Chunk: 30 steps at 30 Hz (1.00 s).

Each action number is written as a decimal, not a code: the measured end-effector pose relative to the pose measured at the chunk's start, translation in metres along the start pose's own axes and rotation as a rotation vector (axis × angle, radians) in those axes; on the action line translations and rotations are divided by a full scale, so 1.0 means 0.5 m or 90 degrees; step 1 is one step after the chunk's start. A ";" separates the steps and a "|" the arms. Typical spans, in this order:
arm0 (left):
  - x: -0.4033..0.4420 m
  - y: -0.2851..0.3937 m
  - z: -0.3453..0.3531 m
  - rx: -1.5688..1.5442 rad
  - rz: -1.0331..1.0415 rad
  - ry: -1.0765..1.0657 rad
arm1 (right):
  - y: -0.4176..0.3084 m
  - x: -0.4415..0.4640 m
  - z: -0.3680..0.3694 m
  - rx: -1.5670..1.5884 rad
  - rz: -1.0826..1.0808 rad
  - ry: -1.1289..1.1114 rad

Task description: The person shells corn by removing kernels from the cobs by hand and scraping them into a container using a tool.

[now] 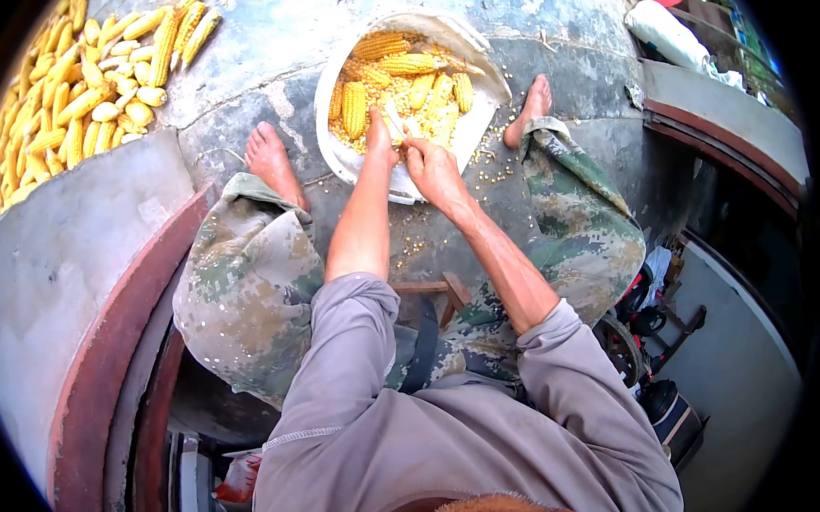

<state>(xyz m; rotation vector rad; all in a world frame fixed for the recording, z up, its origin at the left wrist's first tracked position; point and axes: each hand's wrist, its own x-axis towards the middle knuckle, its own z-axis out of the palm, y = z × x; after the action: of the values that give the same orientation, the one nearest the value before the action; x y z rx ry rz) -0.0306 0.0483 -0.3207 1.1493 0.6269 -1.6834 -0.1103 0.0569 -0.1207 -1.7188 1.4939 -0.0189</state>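
Observation:
A white tub (pixel 331 155) stands on the ground between my bare feet, with yellow corn cobs (pixel 410 64) and loose kernels inside. Over its near part, my left hand (pixel 381 138) is closed around a pale, mostly bare corn cob (pixel 393 119). My right hand (pixel 432 169) is just right of it, close to the cob's lower end, with its fingers pressed together. What the right fingers grip, if anything, is too small to make out.
A large heap of corn cobs (pixel 84 96) lies at the upper left. Kernels (pixel 486 174) are scattered right of the tub. A wooden stool (pixel 452 295) shows between my legs. A white sack (pixel 666 35) lies at the upper right.

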 end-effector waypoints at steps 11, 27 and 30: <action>-0.050 0.015 0.048 0.029 0.048 0.136 | 0.013 0.071 0.001 0.060 0.031 0.049; -0.310 0.104 0.096 0.268 0.265 -0.086 | 0.188 0.085 0.013 0.062 -0.002 0.111; -0.337 0.130 0.142 0.326 0.292 -0.196 | 0.032 0.079 -0.084 0.642 0.128 -0.061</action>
<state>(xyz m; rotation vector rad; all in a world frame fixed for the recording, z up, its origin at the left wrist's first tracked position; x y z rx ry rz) 0.0145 0.0363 -0.1327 1.2281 -0.2667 -1.6018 -0.1332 0.0015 -0.1222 -0.7443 1.2385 -0.4909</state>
